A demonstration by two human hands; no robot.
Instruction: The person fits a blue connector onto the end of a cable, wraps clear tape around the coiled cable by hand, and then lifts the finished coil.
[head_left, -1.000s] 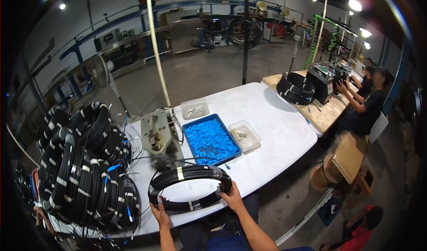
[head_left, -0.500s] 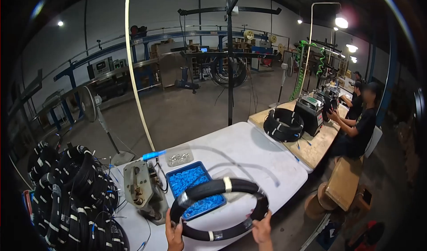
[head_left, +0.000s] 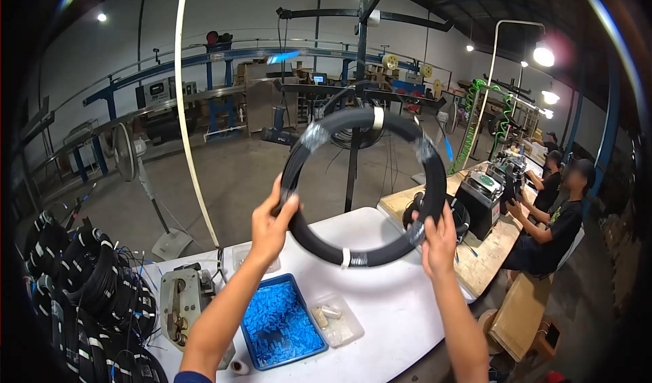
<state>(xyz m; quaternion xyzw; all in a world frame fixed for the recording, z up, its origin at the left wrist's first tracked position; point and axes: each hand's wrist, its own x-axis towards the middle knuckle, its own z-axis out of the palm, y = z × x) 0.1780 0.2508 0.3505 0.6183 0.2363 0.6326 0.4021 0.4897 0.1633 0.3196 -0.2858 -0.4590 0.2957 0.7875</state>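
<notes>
A coil of thick black cable [head_left: 390,252], bound with white and clear tape, is raised above the white table [head_left: 401,315]. My left hand [head_left: 272,223] grips its left side with the thumb on the near face. On the opposite side my right hand [head_left: 438,244] is closed round the lower right of the ring. A loose cable end with a blue tip [head_left: 282,58] sticks up at the upper left, blurred. Another blue tip [head_left: 449,149] shows at the right. Below the coil, a blue tray [head_left: 309,313] holds many small blue pieces.
A grey metal press [head_left: 180,308] stands left of the tray, and a clear container [head_left: 354,329] sits right of it. Black coils [head_left: 81,267] are piled at far left. A black rack [head_left: 362,50] rises beyond the table. Co-workers [head_left: 564,210] sit at right beside a machine [head_left: 481,203].
Both hands have lifted the coil from low over the tray to well above the table, turning its face more toward me. The view has tilted up slightly.
</notes>
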